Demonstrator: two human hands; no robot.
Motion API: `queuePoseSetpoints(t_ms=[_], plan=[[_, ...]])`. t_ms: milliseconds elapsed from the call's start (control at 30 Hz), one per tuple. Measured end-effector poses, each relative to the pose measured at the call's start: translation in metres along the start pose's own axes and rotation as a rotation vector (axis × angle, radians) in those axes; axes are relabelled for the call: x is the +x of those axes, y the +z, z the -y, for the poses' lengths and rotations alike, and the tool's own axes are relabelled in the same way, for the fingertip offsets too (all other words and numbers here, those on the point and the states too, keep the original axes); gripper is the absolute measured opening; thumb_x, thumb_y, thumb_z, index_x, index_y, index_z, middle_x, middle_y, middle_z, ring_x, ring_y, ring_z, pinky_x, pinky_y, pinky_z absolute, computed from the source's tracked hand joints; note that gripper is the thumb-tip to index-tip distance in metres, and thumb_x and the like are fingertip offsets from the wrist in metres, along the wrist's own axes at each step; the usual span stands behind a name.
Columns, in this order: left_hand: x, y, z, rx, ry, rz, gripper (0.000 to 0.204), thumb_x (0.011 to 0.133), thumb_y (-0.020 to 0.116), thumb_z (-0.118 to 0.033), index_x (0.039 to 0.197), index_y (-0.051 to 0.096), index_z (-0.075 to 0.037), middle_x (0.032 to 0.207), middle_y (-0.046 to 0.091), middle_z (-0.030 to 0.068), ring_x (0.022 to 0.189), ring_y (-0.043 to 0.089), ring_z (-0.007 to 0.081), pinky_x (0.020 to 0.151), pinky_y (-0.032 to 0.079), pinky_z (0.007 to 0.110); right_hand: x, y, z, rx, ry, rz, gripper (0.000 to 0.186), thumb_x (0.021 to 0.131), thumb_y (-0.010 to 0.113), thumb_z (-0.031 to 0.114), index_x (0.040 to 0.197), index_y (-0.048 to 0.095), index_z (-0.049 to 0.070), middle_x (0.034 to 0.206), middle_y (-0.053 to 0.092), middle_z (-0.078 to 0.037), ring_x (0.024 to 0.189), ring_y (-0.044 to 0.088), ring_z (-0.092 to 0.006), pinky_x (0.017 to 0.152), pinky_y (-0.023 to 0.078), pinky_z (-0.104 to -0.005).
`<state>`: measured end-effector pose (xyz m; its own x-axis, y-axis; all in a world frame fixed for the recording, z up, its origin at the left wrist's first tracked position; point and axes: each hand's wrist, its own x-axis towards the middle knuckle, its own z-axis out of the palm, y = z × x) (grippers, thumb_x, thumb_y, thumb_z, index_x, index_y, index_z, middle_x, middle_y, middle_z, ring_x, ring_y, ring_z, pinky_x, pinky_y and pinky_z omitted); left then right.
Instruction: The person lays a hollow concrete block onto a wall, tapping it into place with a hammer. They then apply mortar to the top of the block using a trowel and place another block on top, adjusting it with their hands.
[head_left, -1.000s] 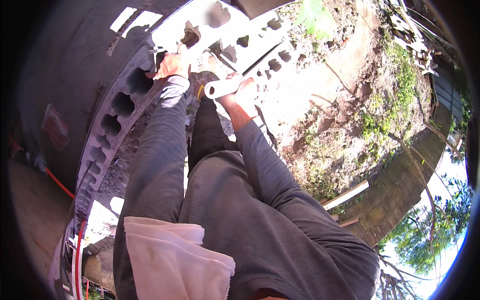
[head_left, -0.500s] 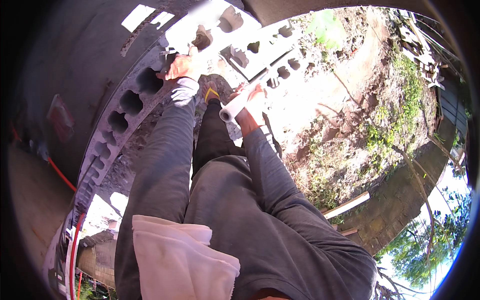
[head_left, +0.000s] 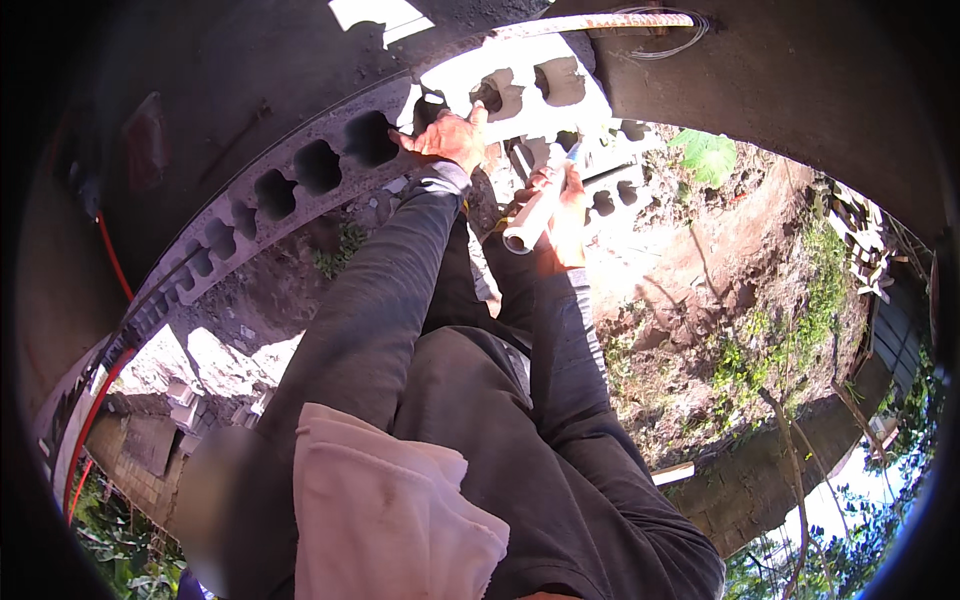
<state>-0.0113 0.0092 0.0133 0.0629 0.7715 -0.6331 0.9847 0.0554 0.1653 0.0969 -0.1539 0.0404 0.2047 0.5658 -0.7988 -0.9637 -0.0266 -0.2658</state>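
Observation:
My left hand (head_left: 450, 140) rests on top of a grey concrete block wall (head_left: 345, 150), over the rim of one of its hollow cells. Its visible fingers are spread; some fingertips are hidden in the shade of the cell. A short distance to the right, my right hand (head_left: 566, 215) is closed around a whitish pipe (head_left: 532, 222). The hollow near end of the pipe points back toward me, while its far part is lost in glare. Beyond that hand lie more hollow concrete blocks (head_left: 622, 190), strongly sunlit.
Bare earth with weeds (head_left: 740, 370) slopes along the right, with a heap of wood scraps (head_left: 860, 235) farther off. A metal bar (head_left: 600, 20) with loose wire lies at the far side. A red hose or cable (head_left: 95, 405) runs along the left. A pale cloth (head_left: 385, 510) hangs over me.
My view has shifted, so the wall and both hands appear farther right. The left hand stays on the block wall and the right hand keeps its hold on the pipe.

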Motion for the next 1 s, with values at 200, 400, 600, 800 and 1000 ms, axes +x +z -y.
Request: queuePoseSetpoints(t_ms=[200,400,600,800,1000], plan=[[-0.001,-0.007,0.006,-0.044,0.027,-0.013,0.085,0.099,0.028,-0.072,0.128,0.061,0.000,0.109,0.073,0.0227,0.127,0.060,0.0406,0.117,-0.002,0.074,-0.041,-0.041,0.005,-0.083,-0.026,-0.064,0.036,0.104,0.058,0.046,0.105,0.049,0.011,0.075,0.054,-0.004,0.058,0.052,-0.0148,0.051,0.044,-0.0296],[-0.006,-0.018,0.004,-0.004,0.063,0.050,0.080,0.102,0.023,-0.068,0.124,0.064,-0.002,0.097,0.076,0.0161,0.102,0.072,0.0336,0.115,-0.003,0.079,-0.127,-0.054,0.018,-0.803,-0.173,-0.301,0.032,0.100,0.067,0.038,0.102,0.052,0.009,0.066,0.051,0.000,0.051,0.049,-0.0112,0.043,0.042,-0.0262],[-0.001,0.015,0.020,-0.197,0.167,-0.305,0.069,0.101,0.040,-0.061,0.101,0.070,0.002,0.073,0.072,0.0150,0.085,0.074,0.0323,0.113,0.001,0.081,-0.162,-0.093,0.034,-1.577,-0.363,-0.297,0.043,0.098,0.070,0.033,0.119,0.053,-0.001,0.070,0.058,-0.005,0.058,0.056,-0.0168,0.055,0.048,-0.0337],[-0.003,-0.004,0.010,-0.074,0.095,-0.177,0.063,0.098,0.052,-0.058,0.085,0.075,-0.001,0.099,0.072,0.0172,0.103,0.068,0.0339,0.110,0.008,0.082,-0.121,-0.032,0.027,-1.630,-0.362,-0.112,0.029,0.096,0.067,0.018,0.116,0.054,0.002,0.084,0.058,-0.005,0.076,0.052,-0.0126,0.068,0.046,-0.0331],[-0.001,0.015,0.016,-0.201,0.184,-0.660,0.072,0.096,0.052,-0.058,0.121,0.062,0.009,0.089,0.071,0.0208,0.094,0.070,0.0346,0.115,0.002,0.078,-0.063,0.006,0.022,-1.607,-0.258,-0.017,0.031,0.106,0.056,0.035,0.111,0.052,0.005,0.074,0.047,0.002,0.062,0.042,-0.0065,0.053,0.034,-0.0267]])
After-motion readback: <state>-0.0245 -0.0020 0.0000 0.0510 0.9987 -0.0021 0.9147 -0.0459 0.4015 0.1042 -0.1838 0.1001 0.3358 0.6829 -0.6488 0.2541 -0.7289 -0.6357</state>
